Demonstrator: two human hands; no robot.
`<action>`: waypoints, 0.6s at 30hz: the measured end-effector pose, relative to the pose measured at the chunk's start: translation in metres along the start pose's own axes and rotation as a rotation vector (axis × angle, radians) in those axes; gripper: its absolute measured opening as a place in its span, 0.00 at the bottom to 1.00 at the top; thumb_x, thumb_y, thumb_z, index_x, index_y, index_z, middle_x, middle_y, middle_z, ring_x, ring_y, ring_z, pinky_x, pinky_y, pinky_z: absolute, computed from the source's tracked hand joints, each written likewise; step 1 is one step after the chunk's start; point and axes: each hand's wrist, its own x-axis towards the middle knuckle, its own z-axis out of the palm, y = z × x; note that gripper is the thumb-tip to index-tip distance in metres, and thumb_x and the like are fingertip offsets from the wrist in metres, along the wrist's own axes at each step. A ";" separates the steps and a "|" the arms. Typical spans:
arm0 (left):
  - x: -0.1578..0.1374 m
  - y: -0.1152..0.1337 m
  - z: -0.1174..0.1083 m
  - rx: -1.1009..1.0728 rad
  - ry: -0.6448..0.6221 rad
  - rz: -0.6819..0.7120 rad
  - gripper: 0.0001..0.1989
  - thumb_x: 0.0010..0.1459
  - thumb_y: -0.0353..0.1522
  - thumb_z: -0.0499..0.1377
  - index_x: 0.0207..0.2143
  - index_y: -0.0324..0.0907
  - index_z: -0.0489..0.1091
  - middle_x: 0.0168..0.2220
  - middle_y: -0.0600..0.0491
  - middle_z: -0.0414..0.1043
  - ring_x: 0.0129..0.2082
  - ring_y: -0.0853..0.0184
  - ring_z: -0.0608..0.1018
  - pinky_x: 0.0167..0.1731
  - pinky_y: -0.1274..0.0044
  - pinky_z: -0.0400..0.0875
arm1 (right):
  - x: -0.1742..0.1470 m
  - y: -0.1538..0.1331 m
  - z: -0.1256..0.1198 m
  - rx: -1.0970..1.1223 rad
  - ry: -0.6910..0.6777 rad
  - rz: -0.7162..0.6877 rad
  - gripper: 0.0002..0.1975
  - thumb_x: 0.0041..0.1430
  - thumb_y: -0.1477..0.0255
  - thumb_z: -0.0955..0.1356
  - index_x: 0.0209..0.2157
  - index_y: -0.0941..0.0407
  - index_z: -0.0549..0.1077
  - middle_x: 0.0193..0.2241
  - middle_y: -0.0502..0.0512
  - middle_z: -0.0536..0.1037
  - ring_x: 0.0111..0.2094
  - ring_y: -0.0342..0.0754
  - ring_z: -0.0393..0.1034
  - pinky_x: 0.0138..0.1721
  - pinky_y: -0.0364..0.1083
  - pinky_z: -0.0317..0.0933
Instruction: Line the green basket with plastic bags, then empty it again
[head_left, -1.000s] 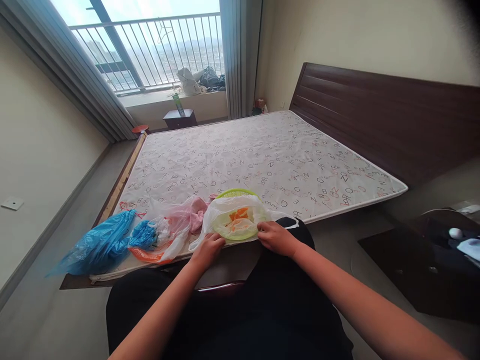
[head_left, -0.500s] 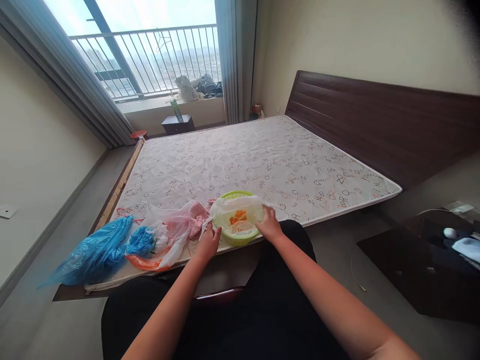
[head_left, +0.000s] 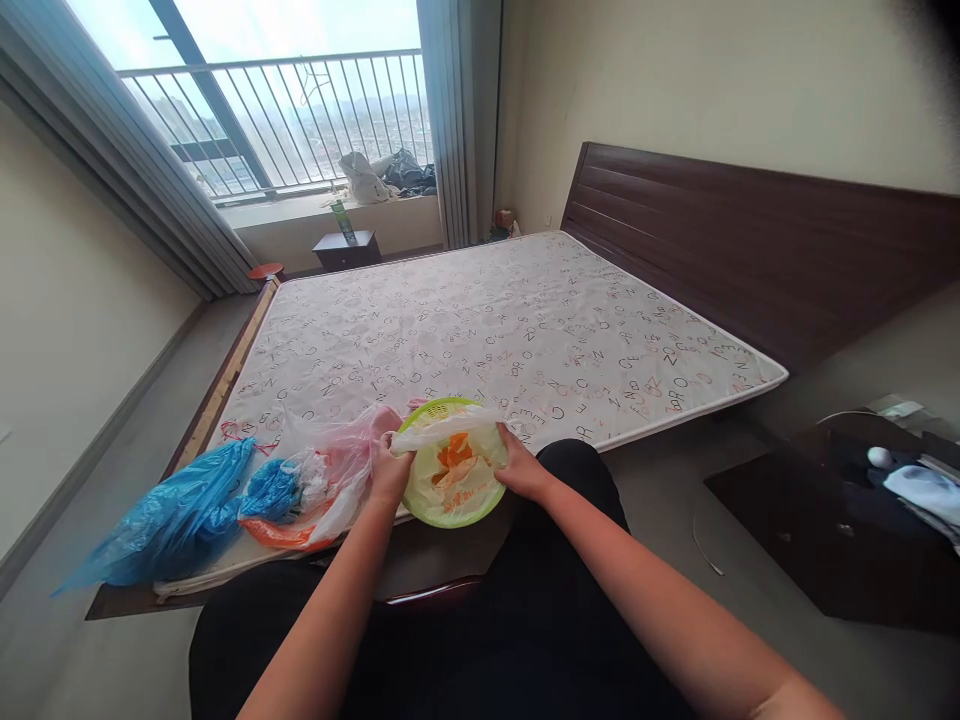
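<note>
A round green plastic basket (head_left: 450,522) is tilted towards me at the mattress's near edge, over my lap. Inside it lies a thin white plastic bag (head_left: 425,488), its upper edge stretched across the opening. Orange patches (head_left: 454,455) show in the bag; whether they are print or contents I cannot tell. At the basket's left side my left hand (head_left: 390,470) is closed on the bag's edge, fingertips partly hidden. My right hand (head_left: 519,468) pinches the bag at the right side, thumb over the rim. Left of the basket lies a pink plastic bag (head_left: 356,440).
Blue plastic bags (head_left: 187,500) and an orange-and-white bag (head_left: 281,532) lie at the bed's near left corner. The letter-printed mattress (head_left: 450,320) stretches to a dark headboard (head_left: 735,230). A dark low table (head_left: 810,520) with a white cloth stands right.
The basket has come nearer and tipped towards me, showing more of its inside. The bag's upper edge is now pulled across the opening. My left hand has moved up along the side.
</note>
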 end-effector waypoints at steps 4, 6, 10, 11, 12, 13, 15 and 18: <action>-0.004 0.001 -0.015 0.048 0.057 0.012 0.25 0.54 0.36 0.65 0.54 0.39 0.70 0.50 0.41 0.78 0.47 0.56 0.80 0.49 0.68 0.73 | -0.004 -0.004 0.001 0.036 -0.104 0.059 0.49 0.48 0.76 0.69 0.72 0.58 0.52 0.68 0.68 0.65 0.68 0.58 0.61 0.69 0.57 0.55; -0.003 0.003 -0.026 0.109 0.081 0.020 0.26 0.55 0.39 0.64 0.55 0.38 0.70 0.48 0.42 0.78 0.45 0.55 0.81 0.48 0.67 0.74 | -0.005 -0.004 0.002 0.044 -0.135 0.075 0.49 0.48 0.74 0.70 0.72 0.56 0.53 0.68 0.66 0.64 0.68 0.59 0.60 0.69 0.57 0.55; 0.004 0.006 -0.046 0.170 -0.006 0.123 0.27 0.56 0.40 0.61 0.57 0.42 0.73 0.48 0.44 0.80 0.45 0.53 0.80 0.50 0.65 0.73 | -0.004 -0.004 0.008 0.053 -0.147 0.078 0.39 0.55 0.66 0.71 0.68 0.54 0.62 0.63 0.64 0.70 0.63 0.58 0.65 0.66 0.55 0.58; 0.006 0.006 -0.049 0.157 -0.044 0.146 0.25 0.56 0.40 0.61 0.55 0.43 0.76 0.49 0.44 0.80 0.47 0.53 0.80 0.51 0.64 0.72 | -0.002 -0.004 0.010 0.038 -0.125 0.095 0.36 0.57 0.63 0.71 0.66 0.55 0.63 0.62 0.64 0.70 0.63 0.58 0.65 0.65 0.56 0.58; 0.008 0.005 -0.050 0.141 -0.081 0.157 0.22 0.56 0.40 0.60 0.51 0.43 0.78 0.48 0.44 0.81 0.47 0.52 0.80 0.51 0.64 0.72 | 0.001 -0.004 0.013 0.020 -0.091 0.114 0.33 0.60 0.60 0.70 0.65 0.55 0.65 0.61 0.64 0.71 0.62 0.58 0.66 0.65 0.56 0.58; 0.009 0.004 -0.051 0.126 -0.112 0.158 0.20 0.56 0.41 0.59 0.47 0.42 0.80 0.46 0.44 0.82 0.47 0.51 0.80 0.51 0.63 0.72 | 0.005 -0.004 0.016 0.002 -0.050 0.128 0.29 0.63 0.58 0.68 0.62 0.55 0.68 0.59 0.64 0.73 0.60 0.58 0.67 0.63 0.56 0.59; 0.011 0.003 -0.050 0.112 -0.156 0.147 0.18 0.54 0.41 0.59 0.39 0.41 0.82 0.42 0.44 0.83 0.43 0.49 0.81 0.49 0.62 0.73 | 0.015 -0.005 0.020 -0.033 0.036 0.130 0.20 0.68 0.55 0.63 0.50 0.55 0.74 0.49 0.61 0.76 0.53 0.55 0.70 0.58 0.55 0.62; 0.009 0.003 -0.048 0.098 -0.130 0.184 0.18 0.52 0.43 0.59 0.33 0.41 0.82 0.40 0.42 0.82 0.43 0.49 0.80 0.50 0.60 0.72 | 0.030 -0.008 0.024 -0.073 0.157 0.075 0.21 0.71 0.54 0.60 0.32 0.54 0.73 0.41 0.59 0.75 0.46 0.53 0.70 0.53 0.52 0.64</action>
